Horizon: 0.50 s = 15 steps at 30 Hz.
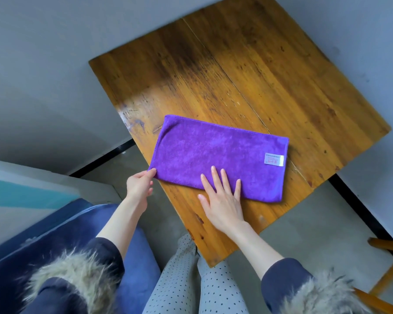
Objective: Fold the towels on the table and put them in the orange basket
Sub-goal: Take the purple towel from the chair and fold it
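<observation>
A purple towel (pixel 216 152), folded once into a long rectangle with a white label at its right end, lies near the front edge of the wooden table (pixel 247 82). My left hand (pixel 140 185) pinches the towel's near left corner at the table's edge. Flat on the towel's near edge rests my right hand (pixel 221 200), fingers straight and spread. No orange basket is in view.
A blue cushioned seat (pixel 132 264) is at the lower left beside my knees. Part of a wooden chair (pixel 388 268) stands at the lower right. Grey floor and walls surround the table.
</observation>
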{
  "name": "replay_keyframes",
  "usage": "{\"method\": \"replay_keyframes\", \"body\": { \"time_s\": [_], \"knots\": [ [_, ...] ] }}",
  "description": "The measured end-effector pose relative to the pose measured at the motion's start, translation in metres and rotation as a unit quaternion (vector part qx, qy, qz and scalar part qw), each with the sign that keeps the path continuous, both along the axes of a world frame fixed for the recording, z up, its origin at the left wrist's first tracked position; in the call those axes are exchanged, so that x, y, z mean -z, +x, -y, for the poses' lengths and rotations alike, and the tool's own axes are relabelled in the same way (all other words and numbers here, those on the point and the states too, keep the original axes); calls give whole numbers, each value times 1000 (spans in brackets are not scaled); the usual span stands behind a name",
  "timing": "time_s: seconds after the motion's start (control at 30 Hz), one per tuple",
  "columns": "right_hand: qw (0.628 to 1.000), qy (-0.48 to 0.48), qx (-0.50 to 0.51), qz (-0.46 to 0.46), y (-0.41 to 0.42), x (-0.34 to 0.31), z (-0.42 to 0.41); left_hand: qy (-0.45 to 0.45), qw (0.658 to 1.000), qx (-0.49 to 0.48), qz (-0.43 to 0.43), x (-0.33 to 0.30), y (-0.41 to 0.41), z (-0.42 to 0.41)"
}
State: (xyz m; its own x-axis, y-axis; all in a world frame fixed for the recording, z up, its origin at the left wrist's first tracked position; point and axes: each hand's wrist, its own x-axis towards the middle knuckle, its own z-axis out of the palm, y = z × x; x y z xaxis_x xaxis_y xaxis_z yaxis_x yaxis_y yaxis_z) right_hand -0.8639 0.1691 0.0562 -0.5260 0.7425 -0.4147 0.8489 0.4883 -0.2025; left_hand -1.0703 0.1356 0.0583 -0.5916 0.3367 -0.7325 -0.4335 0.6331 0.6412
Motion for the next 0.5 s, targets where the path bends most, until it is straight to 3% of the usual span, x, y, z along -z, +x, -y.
{"method": "replay_keyframes", "body": {
  "time_s": [0.2, 0.33, 0.43, 0.5],
  "knots": [
    [999, -22, 25, -12, 28, -6, -5, 43, 987, 5, -153, -23, 20, -12],
    [985, -30, 82, -147, 40, -14, -18, 92, 975, 10, -203, -47, 48, -39],
    [934, -40, 224, -276, 59, -25, -32, 153, 957, 62, -238, -67, 81, -60],
    [875, -80, 349, -326, 77, -31, -43, 194, 936, 124, -267, -77, 109, -70]
  ]
}}
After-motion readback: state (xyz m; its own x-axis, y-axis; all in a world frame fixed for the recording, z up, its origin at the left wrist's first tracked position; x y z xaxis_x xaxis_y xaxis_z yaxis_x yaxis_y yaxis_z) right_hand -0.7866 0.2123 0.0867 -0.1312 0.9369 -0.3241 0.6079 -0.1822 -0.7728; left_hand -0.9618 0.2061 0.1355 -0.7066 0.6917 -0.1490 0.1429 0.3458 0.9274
